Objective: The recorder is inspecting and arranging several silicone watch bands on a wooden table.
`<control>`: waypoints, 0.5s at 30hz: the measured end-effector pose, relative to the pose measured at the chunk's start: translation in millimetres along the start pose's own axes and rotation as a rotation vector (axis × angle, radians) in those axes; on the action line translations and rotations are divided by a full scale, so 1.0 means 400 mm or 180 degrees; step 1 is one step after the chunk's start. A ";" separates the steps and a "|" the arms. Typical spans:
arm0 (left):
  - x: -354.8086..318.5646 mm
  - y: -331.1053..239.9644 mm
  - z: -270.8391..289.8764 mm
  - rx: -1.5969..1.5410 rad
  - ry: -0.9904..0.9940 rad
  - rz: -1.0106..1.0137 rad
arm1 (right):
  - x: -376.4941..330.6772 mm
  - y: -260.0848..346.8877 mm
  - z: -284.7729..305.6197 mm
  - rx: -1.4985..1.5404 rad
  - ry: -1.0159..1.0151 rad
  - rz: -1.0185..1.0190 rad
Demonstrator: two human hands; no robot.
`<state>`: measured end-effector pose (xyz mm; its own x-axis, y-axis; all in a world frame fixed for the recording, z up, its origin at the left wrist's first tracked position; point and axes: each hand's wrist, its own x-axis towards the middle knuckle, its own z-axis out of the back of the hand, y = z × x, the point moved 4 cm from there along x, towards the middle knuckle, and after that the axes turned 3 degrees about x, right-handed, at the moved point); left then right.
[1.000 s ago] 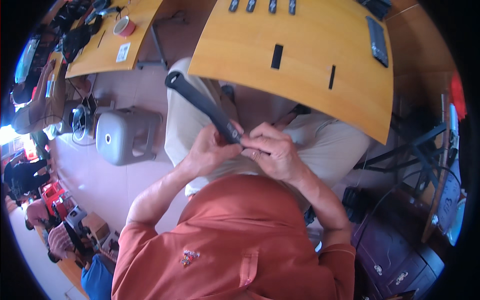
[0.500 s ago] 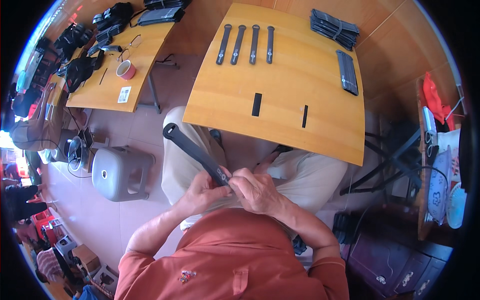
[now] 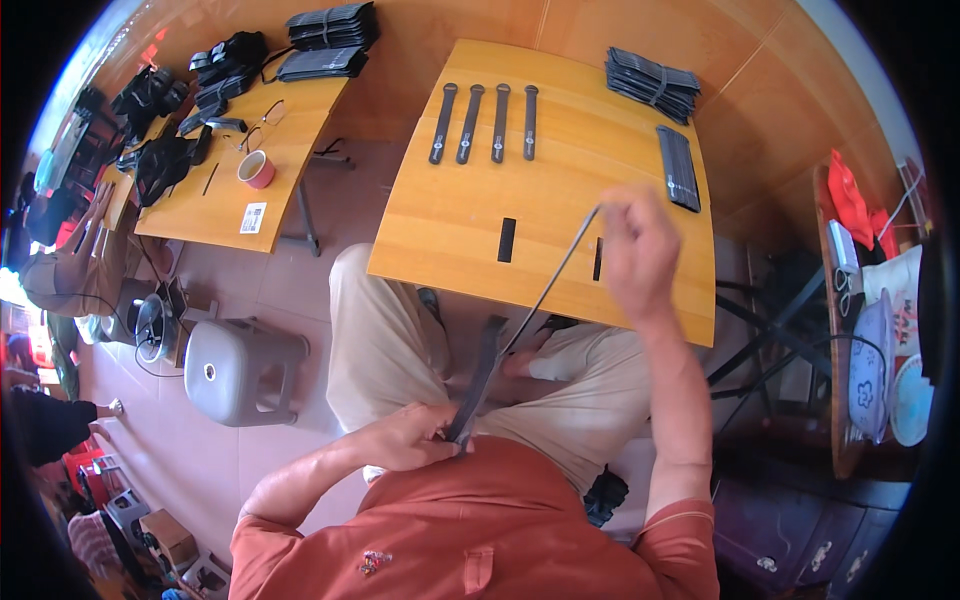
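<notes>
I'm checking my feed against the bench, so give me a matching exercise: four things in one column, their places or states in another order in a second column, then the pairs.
Things:
1. Four long black straps
2. Red-rimmed roll of tape
3. Grey plastic stool
4. Thin dark strip

Places or states:
A. On the floor, left of the person's legs
B. Pulled up by the right hand from the black strap that the left hand grips
C. Side by side at the far edge of the near wooden table
D. On the left wooden table, beside a white label

Pairs: 1-C, 2-D, 3-A, 4-B
</notes>
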<state>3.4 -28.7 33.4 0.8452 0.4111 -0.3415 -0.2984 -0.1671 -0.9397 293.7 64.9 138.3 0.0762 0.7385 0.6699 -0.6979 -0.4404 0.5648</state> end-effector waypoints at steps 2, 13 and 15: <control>0.014 -0.005 0.008 0.0333 0.0169 0.0072 | 0.108 -0.074 0.043 -0.0303 -0.0396 -0.0066; 0.002 0.089 0.009 -0.0977 -0.0002 0.0085 | 0.395 -0.358 0.086 -0.2401 -0.0337 -0.0109; -0.003 0.102 0.007 -0.1061 -0.0028 0.0106 | 0.364 -0.402 0.037 -0.2433 -0.0146 0.0046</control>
<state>-11.2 -33.4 -4.4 0.8331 0.4080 -0.3734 -0.1630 -0.4639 -0.8707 427.5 235.5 152.1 0.0813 0.7061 0.7035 -0.9963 0.0383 0.0767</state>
